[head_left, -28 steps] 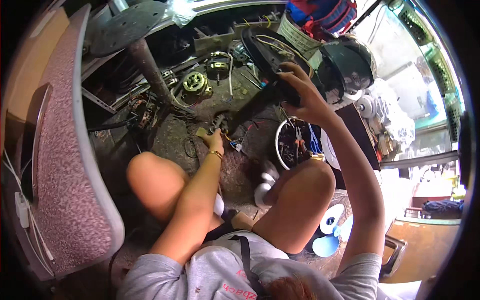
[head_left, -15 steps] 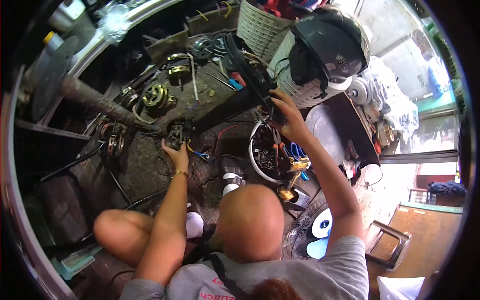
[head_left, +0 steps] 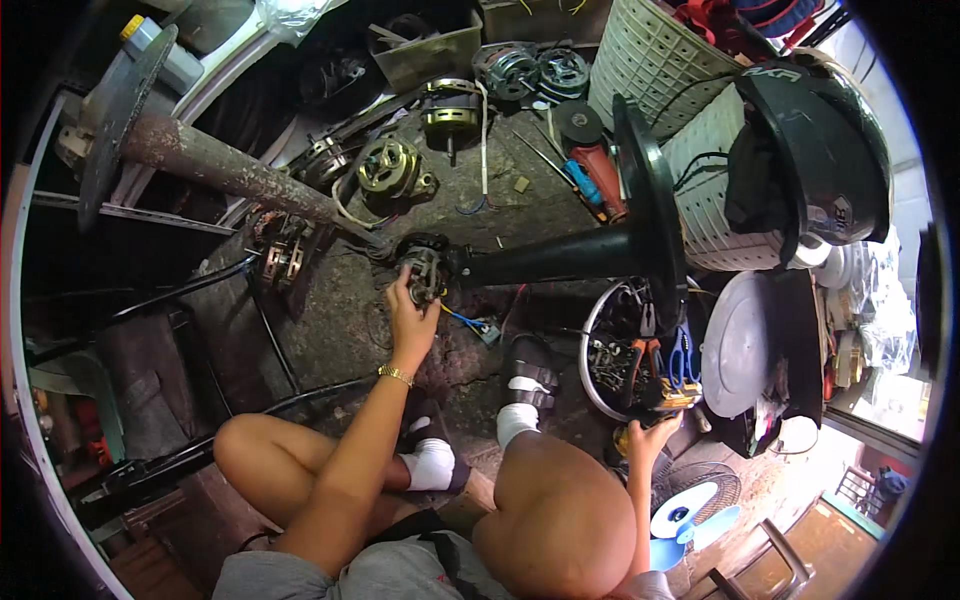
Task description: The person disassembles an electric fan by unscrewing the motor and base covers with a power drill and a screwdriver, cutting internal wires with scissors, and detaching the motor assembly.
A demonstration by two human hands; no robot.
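A black pedestal fan stand (head_left: 560,255) lies on its side across the floor, with its round base (head_left: 645,190) to the right. At its left end is a bare fan motor (head_left: 425,265), and yellow and blue wires hang from it. My left hand (head_left: 408,315) is closed round the near side of this motor. Beside the screw bowl, my right hand (head_left: 652,438) is closed about the handle of a yellow cordless drill (head_left: 682,396). Part of the drill is hidden behind that hand and my knee.
A round bowl (head_left: 588,365) holds screws, pliers and blue-handled scissors (head_left: 683,355). Several motors (head_left: 395,170) lie beyond the stand. A rusty fan post (head_left: 225,165) slants in at left. A black helmet (head_left: 820,150) and white baskets (head_left: 650,70) stand at right.
My right hand has left the fan stand's base and come down to the drill, closing on it. My left hand stays on the motor. The view has shifted, and the head once in front is gone.
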